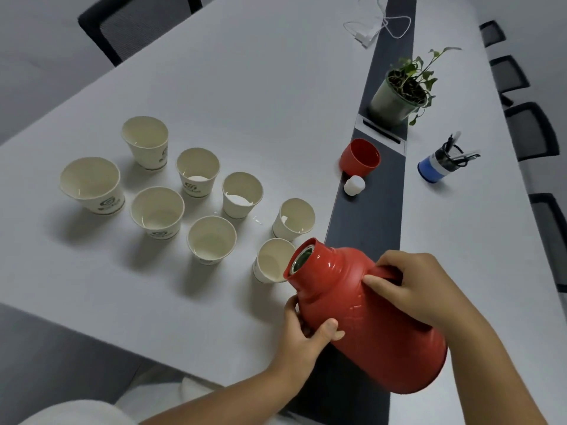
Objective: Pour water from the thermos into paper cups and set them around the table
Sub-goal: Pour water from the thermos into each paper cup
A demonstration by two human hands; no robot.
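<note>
Head camera, looking down, close over table [214,87].

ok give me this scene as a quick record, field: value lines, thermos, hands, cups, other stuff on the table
thermos: red thermos, tilted, open mouth over the nearest cup
left hand: left hand grips the thermos body near the neck
right hand: right hand holds the handle
cups: eight paper cups, upright in two rows
lid: red cap and white stopper on the dark strip
also: potted plant, pen holder

A white table [245,87] with a dark centre strip [368,216] carries eight paper cups [211,239] left of the strip, a red cap [360,157], white stopper [354,185] and potted plant [395,96] on it, and a pen holder [438,167] to its right.
</note>
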